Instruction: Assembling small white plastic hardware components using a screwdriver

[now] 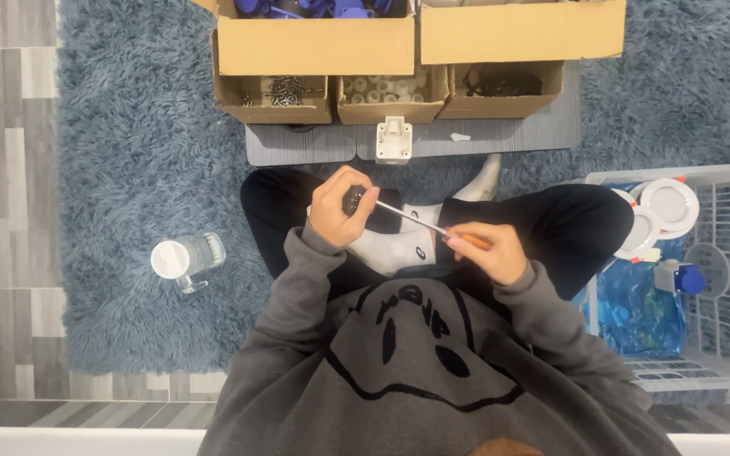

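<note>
While the person sits cross-legged on the blue rug (128,152), the head view shows the left hand (341,207) closed around a small dark part (354,200) and the right hand (490,251) closed on the orange handle of a screwdriver (433,226). The tip meets the part, so driving looks under way, not finished. The screwdriver's long axis runs from lower right up-left, tip toward the part, just below the white fitting (394,139) on the rug

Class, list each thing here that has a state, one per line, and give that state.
Left hand: closed around a small dark part.
Right hand: gripping the screwdriver by its orange handle.
Cardboard boxes: open.
Plastic jar: lying on its side.
White crate: open, partly filled.
</note>
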